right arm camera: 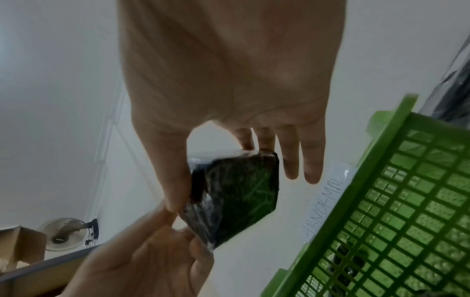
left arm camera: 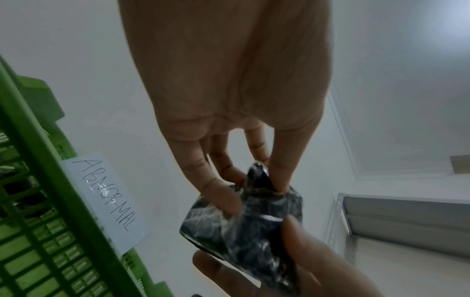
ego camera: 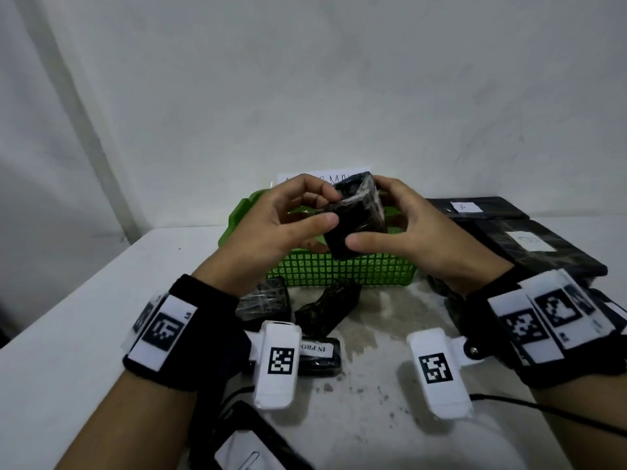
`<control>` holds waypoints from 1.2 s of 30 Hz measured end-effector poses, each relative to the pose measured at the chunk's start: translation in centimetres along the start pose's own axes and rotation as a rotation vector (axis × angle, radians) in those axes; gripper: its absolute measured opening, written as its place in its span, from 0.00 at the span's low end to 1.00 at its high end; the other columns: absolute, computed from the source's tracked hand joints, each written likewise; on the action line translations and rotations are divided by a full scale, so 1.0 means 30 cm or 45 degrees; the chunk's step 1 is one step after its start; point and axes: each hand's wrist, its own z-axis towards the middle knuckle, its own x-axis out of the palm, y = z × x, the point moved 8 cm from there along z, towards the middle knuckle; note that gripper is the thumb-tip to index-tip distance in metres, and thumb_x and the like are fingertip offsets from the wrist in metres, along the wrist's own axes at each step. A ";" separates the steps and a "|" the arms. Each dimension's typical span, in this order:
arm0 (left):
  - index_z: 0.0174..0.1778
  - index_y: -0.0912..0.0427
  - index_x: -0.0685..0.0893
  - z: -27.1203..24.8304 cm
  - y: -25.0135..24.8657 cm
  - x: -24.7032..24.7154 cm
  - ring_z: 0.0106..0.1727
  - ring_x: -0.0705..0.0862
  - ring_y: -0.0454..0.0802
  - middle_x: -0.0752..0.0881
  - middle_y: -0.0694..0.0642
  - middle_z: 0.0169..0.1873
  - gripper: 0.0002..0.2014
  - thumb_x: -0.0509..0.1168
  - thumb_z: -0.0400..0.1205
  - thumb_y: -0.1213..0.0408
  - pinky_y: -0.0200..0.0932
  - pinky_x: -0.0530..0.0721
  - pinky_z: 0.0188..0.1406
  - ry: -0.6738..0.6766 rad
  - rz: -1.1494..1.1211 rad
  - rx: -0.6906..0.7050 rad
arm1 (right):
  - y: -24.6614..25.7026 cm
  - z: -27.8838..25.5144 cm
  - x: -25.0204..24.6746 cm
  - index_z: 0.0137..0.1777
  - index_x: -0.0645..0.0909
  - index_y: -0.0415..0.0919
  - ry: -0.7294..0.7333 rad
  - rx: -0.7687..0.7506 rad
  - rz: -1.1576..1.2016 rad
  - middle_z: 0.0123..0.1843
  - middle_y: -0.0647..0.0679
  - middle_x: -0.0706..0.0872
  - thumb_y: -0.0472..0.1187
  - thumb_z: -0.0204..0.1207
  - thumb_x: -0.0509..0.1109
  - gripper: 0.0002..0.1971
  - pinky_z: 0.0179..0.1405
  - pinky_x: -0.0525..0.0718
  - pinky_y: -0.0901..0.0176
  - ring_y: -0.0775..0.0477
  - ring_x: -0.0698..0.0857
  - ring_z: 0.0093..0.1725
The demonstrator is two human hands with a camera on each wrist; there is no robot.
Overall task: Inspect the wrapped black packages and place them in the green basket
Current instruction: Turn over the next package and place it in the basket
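Note:
Both hands hold one black package wrapped in clear film, raised above the green basket. My left hand pinches its left side with thumb and fingertips. From the right, my right hand grips it, thumb on the lower corner and fingers behind. The left wrist view shows the crinkled package pinched between fingers. In the right wrist view the package sits between thumb and fingers, with the basket at right. Three more wrapped black packages lie on the table before the basket.
A paper label reading ABNORMAL is fixed to the basket's far rim. Flat black parcels with white labels are stacked at the right. Another black parcel lies at the near edge. A cable runs along the white table.

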 end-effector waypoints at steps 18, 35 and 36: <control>0.65 0.57 0.80 -0.007 0.074 -0.022 0.50 0.89 0.45 0.85 0.56 0.60 0.14 0.66 0.83 0.71 0.38 0.87 0.38 -0.126 -0.114 -0.255 | 0.059 -0.043 0.053 0.87 0.56 0.66 0.195 -0.188 -0.279 0.81 0.68 0.67 0.69 0.62 0.79 0.54 0.70 0.71 0.68 0.66 0.70 0.78; 0.62 0.55 0.83 -0.002 0.070 -0.021 0.49 0.92 0.56 0.88 0.50 0.56 0.22 0.68 0.79 0.44 0.53 0.91 0.47 -0.091 -0.125 -0.253 | 0.082 -0.035 0.015 0.70 0.74 0.52 -0.229 -0.281 -0.313 0.55 0.60 0.89 0.48 0.66 0.76 0.31 0.49 0.85 0.66 0.62 0.87 0.53; 0.60 0.55 0.83 -0.002 0.075 -0.022 0.48 0.92 0.57 0.88 0.50 0.54 0.19 0.69 0.79 0.47 0.53 0.91 0.45 -0.090 -0.145 -0.250 | 0.077 -0.031 0.019 0.71 0.74 0.51 -0.206 -0.294 -0.321 0.58 0.60 0.88 0.47 0.68 0.78 0.31 0.55 0.85 0.62 0.61 0.87 0.58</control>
